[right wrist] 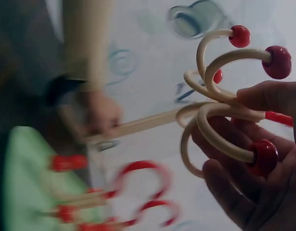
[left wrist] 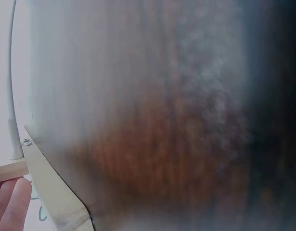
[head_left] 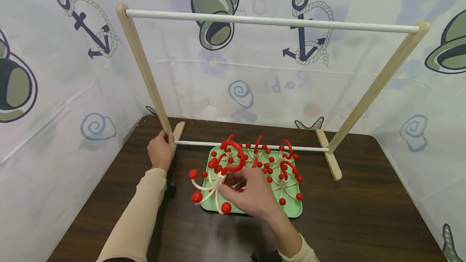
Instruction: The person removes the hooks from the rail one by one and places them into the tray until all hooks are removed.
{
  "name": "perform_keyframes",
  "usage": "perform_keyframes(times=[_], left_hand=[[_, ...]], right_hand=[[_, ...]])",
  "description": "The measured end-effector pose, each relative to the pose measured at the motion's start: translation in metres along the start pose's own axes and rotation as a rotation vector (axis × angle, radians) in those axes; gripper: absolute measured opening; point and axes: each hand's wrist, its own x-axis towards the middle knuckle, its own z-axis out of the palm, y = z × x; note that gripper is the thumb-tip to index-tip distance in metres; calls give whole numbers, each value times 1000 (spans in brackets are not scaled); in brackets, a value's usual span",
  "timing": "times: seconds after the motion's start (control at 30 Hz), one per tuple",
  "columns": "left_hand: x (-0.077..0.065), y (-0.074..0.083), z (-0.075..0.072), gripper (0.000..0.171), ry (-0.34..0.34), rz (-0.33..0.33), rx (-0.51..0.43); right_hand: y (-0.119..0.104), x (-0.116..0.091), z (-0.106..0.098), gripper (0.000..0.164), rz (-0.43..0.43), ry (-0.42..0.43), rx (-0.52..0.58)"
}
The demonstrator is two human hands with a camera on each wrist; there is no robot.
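Note:
My right hand [head_left: 253,192] pinches the cream stem of a hook ornament [head_left: 220,180] between thumb and fingers, held up over the tray's near left side. A red S-shaped hook tops it, and several curved cream arms end in red balls. In the right wrist view the ornament [right wrist: 225,108] lies sideways against the fingers. My left hand [head_left: 161,151] grips the foot of the left wooden post [head_left: 145,70] of a stand; in the left wrist view its fingers [left wrist: 15,204] show beside the wood. More ornaments [head_left: 283,183] of the same kind sit on a green tray [head_left: 293,211].
A white top bar [head_left: 269,20] spans the stand's two posts, high over the dark wooden table [head_left: 371,213]. A lower white bar [head_left: 196,143] runs behind the tray. The right post [head_left: 378,86] rests on a wooden foot [head_left: 329,159]. Patterned cloth [head_left: 218,92] hangs behind.

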Motion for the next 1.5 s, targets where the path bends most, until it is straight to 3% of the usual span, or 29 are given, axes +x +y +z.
perform_keyframes(times=[0.23, 0.37, 0.5, 0.73, 1.07, 1.3, 1.5], left_hand=[[0, 2, -2, 23, -3, -13, -4], [-1, 3, -1, 24, -9, -10, -4], [-1, 2, 0, 23, -11, -10, 2], [-3, 1, 1, 23, -18, -19, 5], [-1, 3, 1, 24, -14, -18, 8], [-1, 1, 1, 24, -16, -23, 14], [0, 0, 3, 23, 1, -8, 11]], right_hand=[[57, -24, 35, 11, 3, 66, -151], [78, -28, 46, 12, 6, 91, -168], [90, -29, 55, 15, -26, 117, -275], [94, -29, 65, 17, -116, 144, -401], [94, -26, 69, 22, -57, 29, -471], [95, -13, 79, 12, -41, 105, -565], [94, -4, 83, 17, 0, 136, -621]])
